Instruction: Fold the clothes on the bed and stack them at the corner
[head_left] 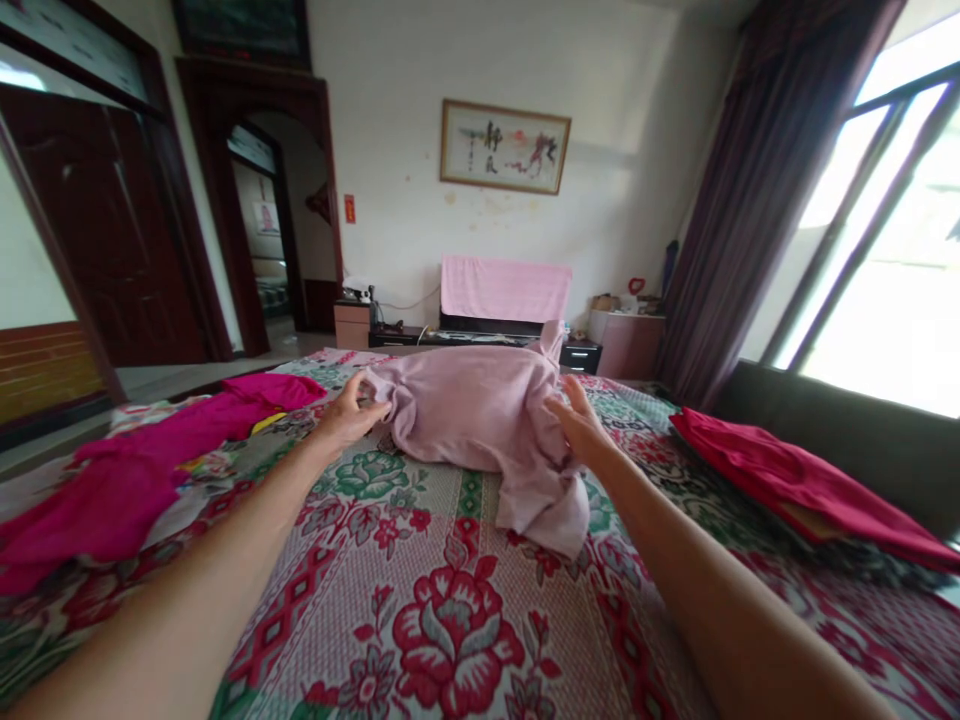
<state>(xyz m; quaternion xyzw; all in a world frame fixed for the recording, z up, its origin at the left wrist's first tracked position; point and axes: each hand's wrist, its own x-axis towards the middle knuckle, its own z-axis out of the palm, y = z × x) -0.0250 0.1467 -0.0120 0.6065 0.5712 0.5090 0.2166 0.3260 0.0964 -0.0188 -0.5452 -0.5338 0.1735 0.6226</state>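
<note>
A pale pink shirt [472, 405] stretches between my two hands above the flowered bed cover [457, 640]. My left hand [354, 408] is closed on its gathered left end, thumb and fingers pinching the cloth. At the opposite end my right hand [576, 418] grips the bunched fabric, its fingers partly hidden by the folds. What looks like a sleeve hangs down by my right hand onto the cover, and another piece sticks up at the far right corner.
Bright magenta clothing [142, 470] lies spread on the left over other garments. A folded red stack of cloth [802, 480] rests on the right beside a dark headboard [847, 430]. Beyond the bed, a pink cloth [506, 285] covers a television on a low cabinet [581, 357].
</note>
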